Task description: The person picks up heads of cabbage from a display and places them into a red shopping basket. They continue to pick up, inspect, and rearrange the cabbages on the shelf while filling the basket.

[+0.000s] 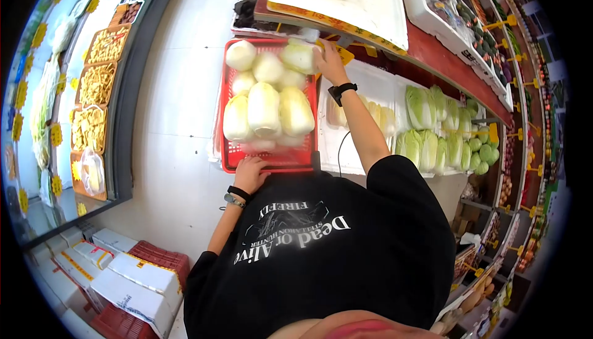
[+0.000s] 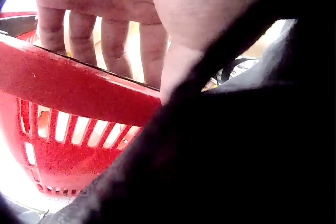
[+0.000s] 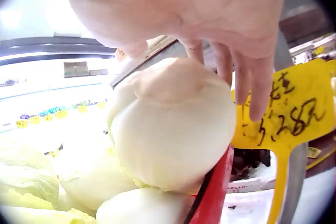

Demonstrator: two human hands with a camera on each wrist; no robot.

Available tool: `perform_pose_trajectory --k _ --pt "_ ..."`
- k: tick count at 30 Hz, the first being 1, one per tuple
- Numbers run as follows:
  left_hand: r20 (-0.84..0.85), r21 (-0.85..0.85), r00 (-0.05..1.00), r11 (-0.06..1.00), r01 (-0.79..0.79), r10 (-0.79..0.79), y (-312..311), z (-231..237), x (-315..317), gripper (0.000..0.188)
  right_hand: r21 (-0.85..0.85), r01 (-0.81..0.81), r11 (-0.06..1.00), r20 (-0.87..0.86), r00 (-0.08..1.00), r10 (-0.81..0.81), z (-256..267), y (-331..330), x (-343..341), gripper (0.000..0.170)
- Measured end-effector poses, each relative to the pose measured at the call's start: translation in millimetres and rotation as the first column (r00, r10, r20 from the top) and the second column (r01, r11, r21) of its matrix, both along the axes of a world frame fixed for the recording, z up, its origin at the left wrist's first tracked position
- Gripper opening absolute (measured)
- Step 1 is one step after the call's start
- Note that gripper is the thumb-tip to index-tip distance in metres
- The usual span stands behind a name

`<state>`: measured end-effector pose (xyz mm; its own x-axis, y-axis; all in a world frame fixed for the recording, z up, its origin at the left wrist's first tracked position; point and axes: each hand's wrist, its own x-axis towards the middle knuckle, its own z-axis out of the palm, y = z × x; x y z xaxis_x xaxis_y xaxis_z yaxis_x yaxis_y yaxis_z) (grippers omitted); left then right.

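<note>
A red plastic basket (image 1: 284, 168) holds several pale, trimmed Chinese cabbages (image 1: 264, 110). My left hand (image 1: 250, 175) grips the near rim; in the left wrist view its fingers hang over the inner side of the red rim (image 2: 79, 87), with the thumb outside. At the far right corner, my right hand (image 1: 332, 62) is at the end of a Chinese cabbage (image 1: 298, 56) lying on top of the others. The right wrist view shows this cabbage (image 3: 170, 129) end-on beneath the palm, the fingers (image 3: 257, 85) extended loosely past its side.
A yellow price sign (image 3: 294, 111) stands beside the basket's far corner. Green cabbages (image 1: 426, 147) lie on a white board to the right, below a red-edged shelf (image 1: 445, 70). A refrigerated display (image 1: 92, 104) lines the left; white foam boxes (image 1: 139, 283) are stacked behind.
</note>
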<state>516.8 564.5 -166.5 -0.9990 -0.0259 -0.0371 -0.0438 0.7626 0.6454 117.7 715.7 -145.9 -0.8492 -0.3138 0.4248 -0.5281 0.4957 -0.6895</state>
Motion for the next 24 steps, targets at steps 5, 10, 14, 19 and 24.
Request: perform_pose_trajectory --k 5,10,14,19,24 --pt "0.049 0.037 0.999 0.999 -0.008 0.006 3.2 5.9 -8.0 0.024 0.109 0.299 0.948 0.286 0.904 -0.318 -52.7 110.0 23.5 0.041" --pt "0.111 0.006 0.993 0.999 -0.043 0.042 13.4 16.9 -16.9 0.019 0.634 0.224 0.74 0.427 0.696 -0.577 -158.9 189.3 56.4 0.087" --pt "0.085 0.02 0.996 0.999 -0.042 0.041 21.4 22.8 -23.0 0.019 0.688 0.188 0.701 0.553 0.491 -0.673 -179.3 179.4 66.6 0.101" --pt "0.108 -0.017 0.994 0.999 0.028 -0.026 18.0 41.5 -23.2 0.026 0.651 0.468 0.598 0.529 0.284 -0.799 -208.7 148.5 78.4 0.108" --pt "0.022 -0.113 0.998 0.991 0.069 -0.067 7.9 51.1 -25.0 0.031 0.648 0.51 0.566 0.484 0.298 -0.823 -221.3 125.9 84.9 0.105"
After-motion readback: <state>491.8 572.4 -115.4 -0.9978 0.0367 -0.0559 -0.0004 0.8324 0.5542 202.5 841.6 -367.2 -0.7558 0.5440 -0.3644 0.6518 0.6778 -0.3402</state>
